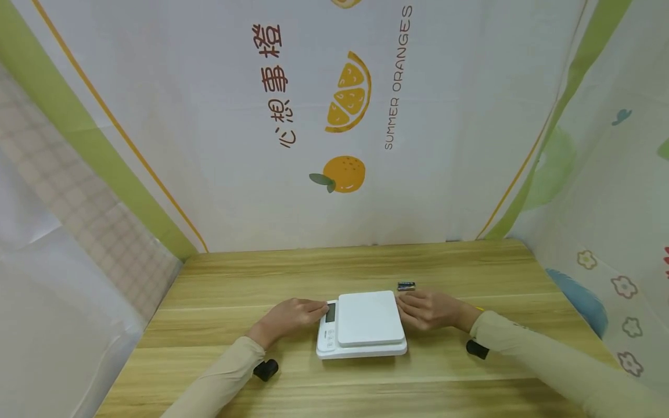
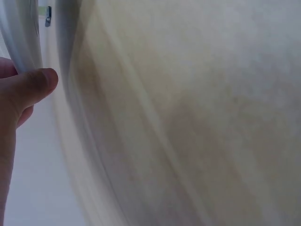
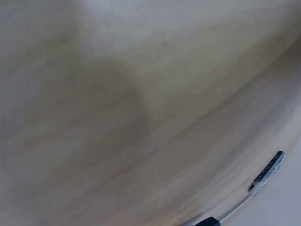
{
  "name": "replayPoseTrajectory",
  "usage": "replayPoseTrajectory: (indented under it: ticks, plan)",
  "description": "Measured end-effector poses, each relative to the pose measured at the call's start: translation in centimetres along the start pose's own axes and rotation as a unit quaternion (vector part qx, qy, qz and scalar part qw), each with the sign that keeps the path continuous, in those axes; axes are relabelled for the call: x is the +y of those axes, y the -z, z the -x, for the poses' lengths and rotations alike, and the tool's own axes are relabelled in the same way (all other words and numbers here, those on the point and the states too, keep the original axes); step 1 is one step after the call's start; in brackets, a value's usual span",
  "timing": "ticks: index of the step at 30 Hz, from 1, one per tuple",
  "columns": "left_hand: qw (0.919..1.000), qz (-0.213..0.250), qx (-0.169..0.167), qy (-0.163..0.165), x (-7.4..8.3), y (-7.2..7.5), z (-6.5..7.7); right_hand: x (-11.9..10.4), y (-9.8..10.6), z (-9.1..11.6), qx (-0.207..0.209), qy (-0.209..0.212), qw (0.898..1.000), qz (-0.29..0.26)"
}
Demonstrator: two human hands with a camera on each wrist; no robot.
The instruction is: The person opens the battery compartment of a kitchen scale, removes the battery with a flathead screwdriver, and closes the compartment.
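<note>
A white kitchen scale (image 1: 371, 319) with a square platform, grey display and buttons on its left side is between my two hands in the head view, its front edge looking slightly raised off the table. My left hand (image 1: 295, 316) pinches its left edge by the display. In the left wrist view the thumb (image 2: 40, 82) lies against the white scale edge (image 2: 21, 33). At the scale's right edge, my right hand (image 1: 425, 309) grips with curled fingers. Small dark batteries (image 1: 406, 286) lie just beyond that hand. The right wrist view does not show the right hand.
The wood-grain table (image 1: 313, 395) extends around the scale. In the right wrist view a thin pale rod with a black end (image 3: 208, 221) lies beside the batteries. Something yellow (image 1: 478, 309) peeks out behind the right wrist. Printed curtains (image 1: 428, 191) hang behind the table and at both sides.
</note>
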State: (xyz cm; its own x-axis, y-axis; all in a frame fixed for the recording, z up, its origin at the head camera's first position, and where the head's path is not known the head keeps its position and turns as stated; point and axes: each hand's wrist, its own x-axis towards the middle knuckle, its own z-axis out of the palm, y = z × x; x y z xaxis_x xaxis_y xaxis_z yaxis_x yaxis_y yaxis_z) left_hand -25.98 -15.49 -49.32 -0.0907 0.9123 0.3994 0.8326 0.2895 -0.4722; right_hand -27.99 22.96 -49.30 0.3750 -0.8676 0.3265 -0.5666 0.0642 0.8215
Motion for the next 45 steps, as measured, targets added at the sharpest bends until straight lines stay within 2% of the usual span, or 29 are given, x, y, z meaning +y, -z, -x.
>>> replayPoseTrajectory:
  ticks: [10, 20, 32, 38, 45]
  plan:
    - [0.9985, -0.035, -0.035, -0.020, 0.0, -0.1, -0.3, -0.7, -0.4, 0.1, -0.010, -0.003, 1.000, -0.017]
    - [0.9951, -0.035, -0.091, -0.018, 0.0, 0.0, -1.0, -1.2, -0.5, 0.4, -0.023, 0.002, 0.999, -0.027]
    - [0.9907, -0.053, -0.124, -0.012, 0.2, -0.1, -1.8, -1.1, -0.6, 0.5, -0.039, -0.002, 0.998, -0.043]
    - [0.9870, -0.073, -0.142, -0.023, 0.4, 0.2, -2.2, -1.2, -0.4, 0.5, -0.038, -0.002, 0.998, -0.048]
    - [0.9837, -0.085, -0.155, -0.029, 0.6, 0.4, -2.3, -1.6, 0.0, 0.5, -0.072, 0.002, 0.996, -0.046]
